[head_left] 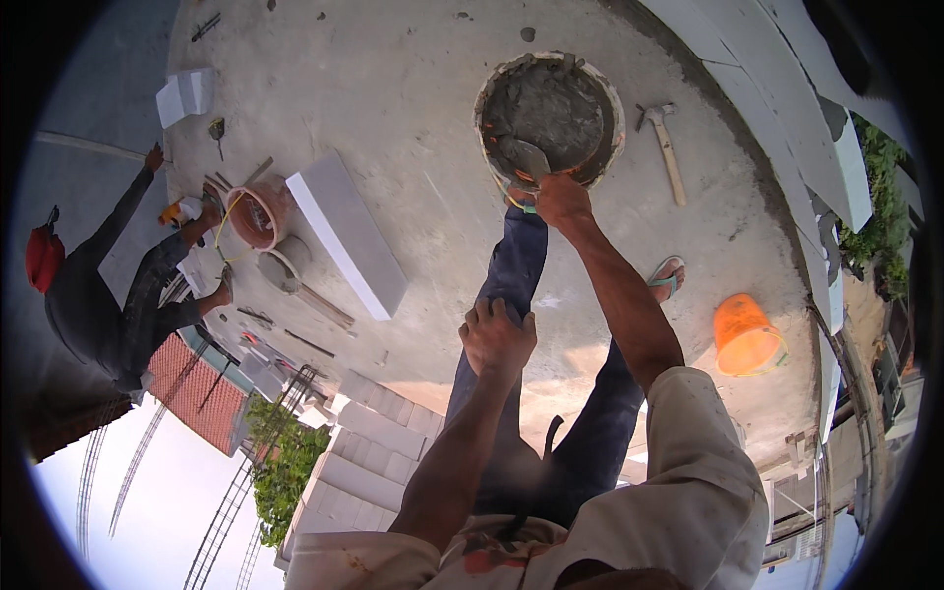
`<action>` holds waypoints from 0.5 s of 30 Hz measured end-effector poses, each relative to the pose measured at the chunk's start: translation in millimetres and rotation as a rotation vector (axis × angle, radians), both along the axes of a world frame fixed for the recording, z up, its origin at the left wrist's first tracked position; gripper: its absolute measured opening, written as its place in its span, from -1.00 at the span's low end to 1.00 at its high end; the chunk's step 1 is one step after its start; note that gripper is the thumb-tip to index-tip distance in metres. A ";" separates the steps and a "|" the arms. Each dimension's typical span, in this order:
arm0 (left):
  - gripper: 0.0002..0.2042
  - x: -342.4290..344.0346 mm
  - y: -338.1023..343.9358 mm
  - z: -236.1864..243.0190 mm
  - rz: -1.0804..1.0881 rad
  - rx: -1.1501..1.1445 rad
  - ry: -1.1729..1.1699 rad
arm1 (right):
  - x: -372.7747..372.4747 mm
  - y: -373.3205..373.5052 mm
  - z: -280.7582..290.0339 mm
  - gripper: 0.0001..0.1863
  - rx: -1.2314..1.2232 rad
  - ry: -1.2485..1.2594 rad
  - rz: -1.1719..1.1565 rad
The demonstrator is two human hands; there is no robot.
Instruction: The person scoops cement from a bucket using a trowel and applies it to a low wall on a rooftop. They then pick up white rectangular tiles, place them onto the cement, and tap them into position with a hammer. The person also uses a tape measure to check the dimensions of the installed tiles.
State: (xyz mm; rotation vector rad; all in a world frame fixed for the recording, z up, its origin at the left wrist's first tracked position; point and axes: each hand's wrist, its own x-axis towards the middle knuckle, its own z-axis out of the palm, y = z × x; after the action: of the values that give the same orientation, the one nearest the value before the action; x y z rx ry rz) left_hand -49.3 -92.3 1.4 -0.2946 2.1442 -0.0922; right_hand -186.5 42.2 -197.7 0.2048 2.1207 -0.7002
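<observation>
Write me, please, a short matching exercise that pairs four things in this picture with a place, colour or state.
1. Trowel
2. Hammer
3. Left hand
4. Pail

A. Orange
B. Resting on the left leg
C. Lying beside the mortar tub
D. Held in the right hand

Pairs: 1-D, 2-C, 3-B, 4-A.

The right hand (563,201) holds a trowel (529,158) in a round bucket (617,110) of grey mortar (551,103); the left hand (498,337) rests on the left leg (519,258); a hammer (671,157) lies near the bucket, an orange pail (737,320) farther right, a co-worker (88,310) at far left
</observation>
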 end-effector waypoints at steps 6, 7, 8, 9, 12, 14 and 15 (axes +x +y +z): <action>-0.34 2.9 5.6 3.4 -0.034 -0.036 -0.018 | 38.8 39.9 -28.8 -0.62 -0.268 0.267 -0.139; -0.34 1.3 8.4 4.4 -0.054 -0.042 -0.024 | 42.7 47.9 -33.8 -0.59 -0.284 0.271 -0.128; -0.34 0.7 11.2 4.9 -0.076 -0.048 -0.030 | 45.9 58.3 -39.5 -0.56 -0.301 0.275 -0.119; -0.35 2.3 13.7 4.5 -0.094 -0.057 -0.024 | 48.8 66.2 -40.7 -0.52 -0.317 0.280 -0.111; -0.35 7.2 20.0 3.1 -0.168 -0.091 -0.006 | 64.8 93.6 -37.9 -0.52 -0.310 0.322 -0.163; -0.36 10.9 30.4 0.1 -0.235 -0.107 0.010 | 79.3 118.6 -28.4 -0.53 -0.360 0.305 -0.243; -0.36 12.5 38.2 1.6 -0.250 -0.145 0.000 | 90.5 134.1 -23.3 -0.53 -0.373 0.296 -0.294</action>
State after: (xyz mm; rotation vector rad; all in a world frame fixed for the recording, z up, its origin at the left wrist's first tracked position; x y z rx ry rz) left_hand -36.8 -54.0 3.0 -0.1084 2.1696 -0.3918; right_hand -96.0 176.3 -221.0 0.2200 2.2080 -1.3544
